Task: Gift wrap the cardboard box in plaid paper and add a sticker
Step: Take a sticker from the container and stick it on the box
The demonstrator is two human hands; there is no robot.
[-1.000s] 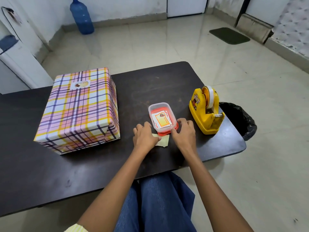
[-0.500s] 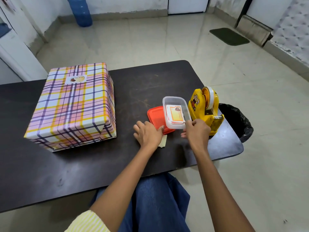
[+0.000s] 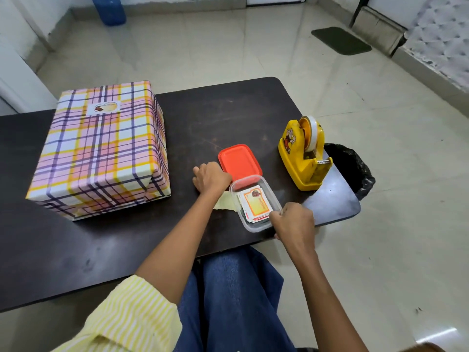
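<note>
The plaid-wrapped box (image 3: 101, 151) stands on the left of the dark table (image 3: 76, 250), with a sticker (image 3: 103, 107) on its top near the far edge. A clear plastic tub (image 3: 255, 201) holding several stickers sits near the table's front edge. My right hand (image 3: 294, 221) grips its near rim. The tub's orange lid (image 3: 239, 162) lies flat just behind it. My left hand (image 3: 212, 177) rests with fingers curled on the lid's left edge. A pale yellow backing paper (image 3: 225, 203) lies under my left wrist.
A yellow tape dispenser (image 3: 303, 153) stands at the table's right end. A black-lined bin (image 3: 351, 168) sits on the floor just beyond that edge. A blue water bottle (image 3: 110, 10) and a dark mat (image 3: 341, 40) are on the floor farther off.
My right hand lifted the tub off the orange lid, carried it right, then set it down in front of the lid. My left hand slid onto the lid's edge.
</note>
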